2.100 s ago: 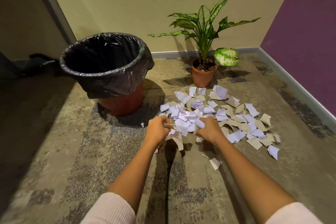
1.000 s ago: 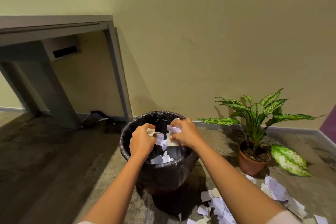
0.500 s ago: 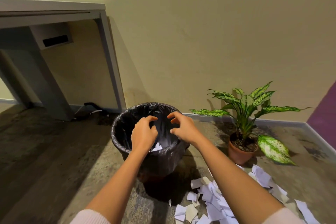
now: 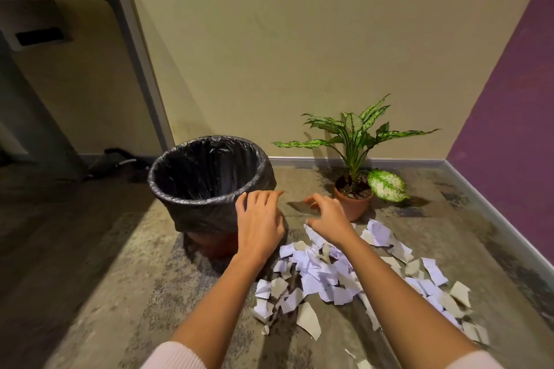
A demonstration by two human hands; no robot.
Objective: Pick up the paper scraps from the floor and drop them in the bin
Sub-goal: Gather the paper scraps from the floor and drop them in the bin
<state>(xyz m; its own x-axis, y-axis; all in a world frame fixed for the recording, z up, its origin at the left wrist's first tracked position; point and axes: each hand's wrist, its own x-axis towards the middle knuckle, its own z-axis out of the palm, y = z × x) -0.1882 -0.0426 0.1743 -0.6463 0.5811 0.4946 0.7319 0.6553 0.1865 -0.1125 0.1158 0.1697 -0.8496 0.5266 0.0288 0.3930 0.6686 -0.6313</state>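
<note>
A bin (image 4: 192, 213) lined with a black plastic bag stands on the floor at centre left. Several white and beige paper scraps (image 4: 317, 278) lie in a heap on the floor to its right. My left hand (image 4: 257, 225) hovers just right of the bin's front wall, fingers spread, holding nothing. My right hand (image 4: 328, 216) is above the far end of the heap, fingers apart and empty. Both hands are raised above the scraps, not touching them.
A potted plant (image 4: 355, 186) in a terracotta pot stands behind the heap near the wall. A grey table leg (image 4: 141, 69) rises at the left, with cables (image 4: 117, 159) on the floor beneath. A purple wall (image 4: 515, 117) bounds the right side.
Both hands let scraps fall into the bin, then pulled out of it and moved right and down over the heap. The camera tilted down toward the floor.
</note>
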